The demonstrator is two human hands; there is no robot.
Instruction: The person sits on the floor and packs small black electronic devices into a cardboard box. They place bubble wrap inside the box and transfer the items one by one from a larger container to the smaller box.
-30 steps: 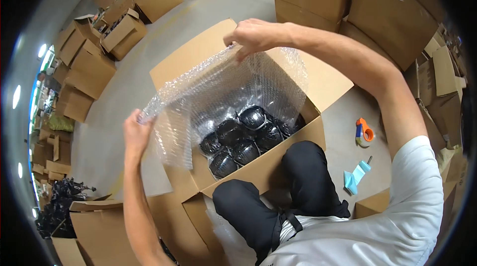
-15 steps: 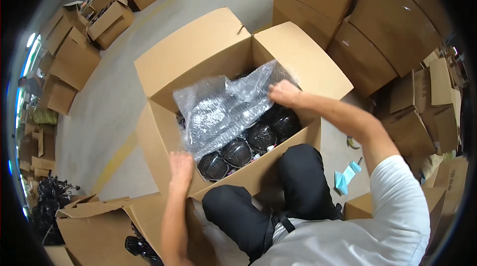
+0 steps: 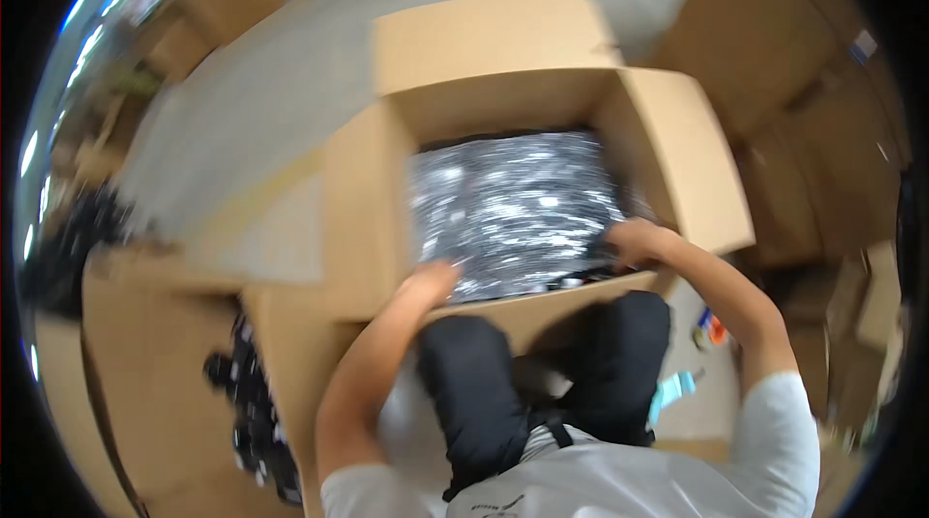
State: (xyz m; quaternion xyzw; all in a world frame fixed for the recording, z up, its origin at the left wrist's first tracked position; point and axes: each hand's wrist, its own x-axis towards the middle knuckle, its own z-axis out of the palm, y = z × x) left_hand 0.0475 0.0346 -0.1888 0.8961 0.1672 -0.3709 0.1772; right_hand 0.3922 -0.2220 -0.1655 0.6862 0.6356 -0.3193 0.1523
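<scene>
A clear bubble wrap sheet (image 3: 523, 213) lies spread inside an open cardboard box (image 3: 503, 97) in front of me, over dark round things that it mostly hides. At the sheet's near left corner is my left hand (image 3: 434, 280), its fingers smeared by motion. My right hand (image 3: 637, 241) reaches inside the box's right wall, its fingers curled on the near right edge of the wrap. Below that hand, a strip of the dark contents shows along the near wall.
Another open box with black parts (image 3: 254, 412) stands at my left. A light-blue object (image 3: 673, 392) and a small roll (image 3: 709, 329) lie on the floor at right. Stacked cartons (image 3: 813, 102) rise at the far right; the open box's flaps (image 3: 692, 155) spread outward.
The wrap, raised and bunched before, now lies flatter and covers the black round things near me. My right hand came down and nearer. The whole view has turned and blurred.
</scene>
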